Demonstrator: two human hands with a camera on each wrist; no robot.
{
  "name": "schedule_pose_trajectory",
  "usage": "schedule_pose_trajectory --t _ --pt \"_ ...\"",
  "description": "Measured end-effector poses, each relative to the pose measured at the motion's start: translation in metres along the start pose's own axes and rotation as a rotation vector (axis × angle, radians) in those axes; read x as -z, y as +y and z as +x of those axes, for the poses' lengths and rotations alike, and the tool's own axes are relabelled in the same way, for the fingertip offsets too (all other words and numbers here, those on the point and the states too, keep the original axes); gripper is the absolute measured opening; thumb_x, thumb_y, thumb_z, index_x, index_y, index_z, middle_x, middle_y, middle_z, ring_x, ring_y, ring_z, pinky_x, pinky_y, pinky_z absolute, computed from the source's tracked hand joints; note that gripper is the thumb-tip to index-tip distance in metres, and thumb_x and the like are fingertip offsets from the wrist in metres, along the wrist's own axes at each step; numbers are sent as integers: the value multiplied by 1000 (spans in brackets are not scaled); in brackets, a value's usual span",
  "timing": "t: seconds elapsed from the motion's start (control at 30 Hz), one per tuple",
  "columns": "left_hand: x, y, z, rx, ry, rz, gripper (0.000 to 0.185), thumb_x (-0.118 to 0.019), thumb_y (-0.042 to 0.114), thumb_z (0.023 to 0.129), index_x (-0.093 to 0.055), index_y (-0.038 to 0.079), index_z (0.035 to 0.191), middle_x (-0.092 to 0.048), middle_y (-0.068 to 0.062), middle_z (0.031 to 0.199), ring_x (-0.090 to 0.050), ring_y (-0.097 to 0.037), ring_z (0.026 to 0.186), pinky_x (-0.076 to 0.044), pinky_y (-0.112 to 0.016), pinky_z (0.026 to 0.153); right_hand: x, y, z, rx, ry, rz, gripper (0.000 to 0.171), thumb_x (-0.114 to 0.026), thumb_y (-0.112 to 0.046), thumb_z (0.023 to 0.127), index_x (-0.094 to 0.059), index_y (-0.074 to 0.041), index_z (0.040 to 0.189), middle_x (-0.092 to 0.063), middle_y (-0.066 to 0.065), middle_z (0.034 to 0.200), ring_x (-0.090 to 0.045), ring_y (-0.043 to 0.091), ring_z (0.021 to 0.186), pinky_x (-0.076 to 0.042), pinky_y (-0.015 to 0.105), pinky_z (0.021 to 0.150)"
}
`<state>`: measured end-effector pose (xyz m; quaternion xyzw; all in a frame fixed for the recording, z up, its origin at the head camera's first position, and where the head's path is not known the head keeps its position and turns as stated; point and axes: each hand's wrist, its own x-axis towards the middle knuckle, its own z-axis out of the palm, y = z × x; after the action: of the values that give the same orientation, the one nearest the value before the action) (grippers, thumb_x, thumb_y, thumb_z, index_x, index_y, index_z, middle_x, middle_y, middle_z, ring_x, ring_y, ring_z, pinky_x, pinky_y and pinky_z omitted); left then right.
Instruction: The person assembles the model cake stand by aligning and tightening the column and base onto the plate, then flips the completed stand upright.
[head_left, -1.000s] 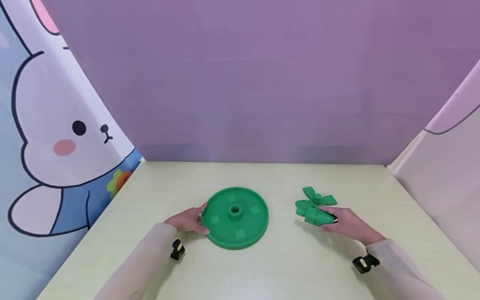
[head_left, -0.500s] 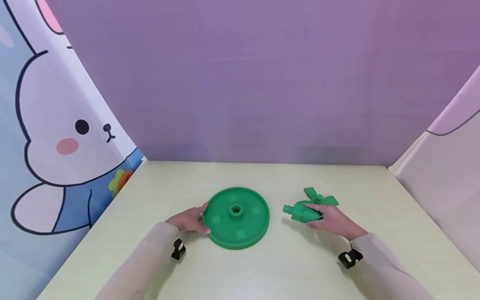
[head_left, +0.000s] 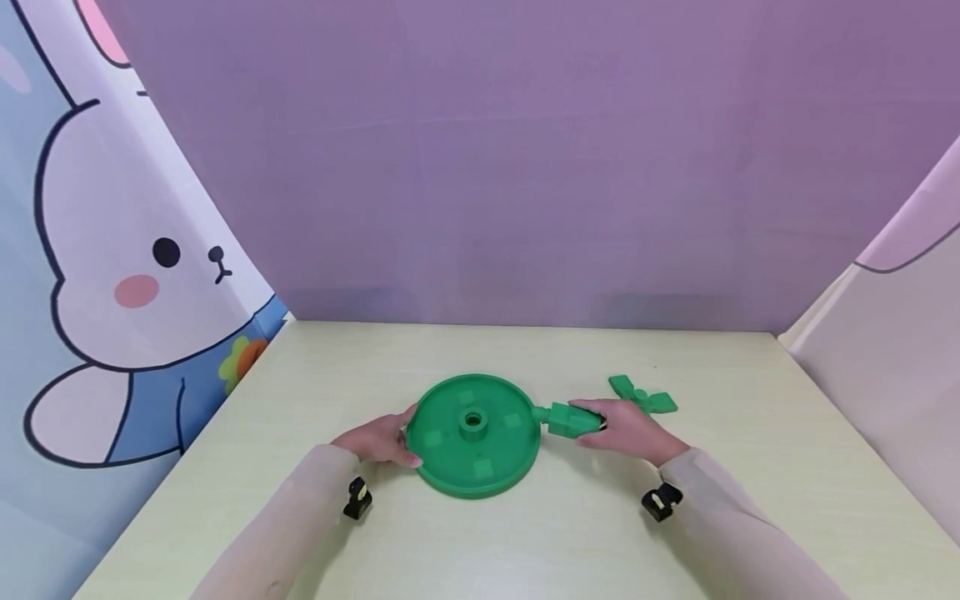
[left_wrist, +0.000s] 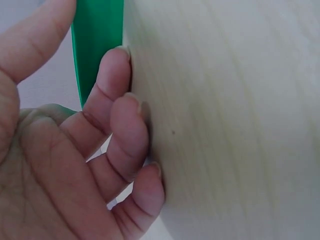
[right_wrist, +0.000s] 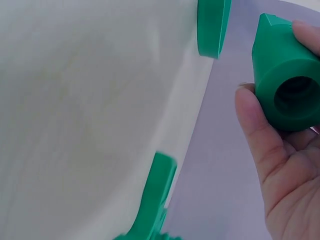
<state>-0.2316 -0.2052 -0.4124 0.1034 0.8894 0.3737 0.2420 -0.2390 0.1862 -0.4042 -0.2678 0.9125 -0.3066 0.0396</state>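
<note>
Near the middle of the head view, a green disc lies flat on the pale table, its raised hub with a round hole facing up. The left hand rests at the disc's left edge with its fingers curled against the rim; in the left wrist view the fingertips press down on the tabletop right beside the green edge, so it braces the disc rather than lifting it. Just right of the disc, the right hand is clamped around a green connector piece, thumb and fingers wrapped on its body (the right wrist view shows the hollow, faceted end of it in the grip). The connector's narrow tip points left and sits at the disc's right rim, touching or nearly so; I cannot tell which. Further right in the frame, a green bladed part lies on the table by itself, just behind the right hand. Judging by this layout, the assembly is at an early stage: the connector is picked up and brought to the disc but not seated in the hub, and the bladed part is untouched.
</note>
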Motion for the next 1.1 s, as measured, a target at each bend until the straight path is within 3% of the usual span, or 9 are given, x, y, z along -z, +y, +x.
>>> schedule_pose_trajectory --t 0.27,0.5,0.7,1.1 --pt "0 0 2 -24 -17 2 101 -78 11 80 -10 3 153 -46 -5 69 -44 -18 60 -40 -29 58 -5 -9 13 34 -39 22 57 -75 -23 82 -57 0 131 -65 7 115 -57 12 89 -49 32 78" --pt "-1 -1 3 -29 -11 34 102 -80 13 79 -11 2 153 -52 -7 90 -46 -19 76 -41 -35 76 -9 -19 24 82 -71 16 55 -73 -18 83 -56 2 131 -64 12 119 -60 18 98 -50 32 82" --pt "-1 -2 3 -20 -20 13 102 -79 12 80 -9 3 153 -47 -6 74 -46 -18 64 -42 -32 67 -12 -28 36 77 -98 39 58 -73 -19 84 -53 5 133 -61 16 125 -59 25 108 -49 35 86" --pt "-2 -5 0 -3 -18 -27 102 -78 10 80 -8 5 154 -47 -5 71 -45 -18 60 -41 -28 57 -17 -44 52 68 -98 90 56 -74 -16 82 -54 4 131 -61 17 123 -60 20 100 -50 31 82"
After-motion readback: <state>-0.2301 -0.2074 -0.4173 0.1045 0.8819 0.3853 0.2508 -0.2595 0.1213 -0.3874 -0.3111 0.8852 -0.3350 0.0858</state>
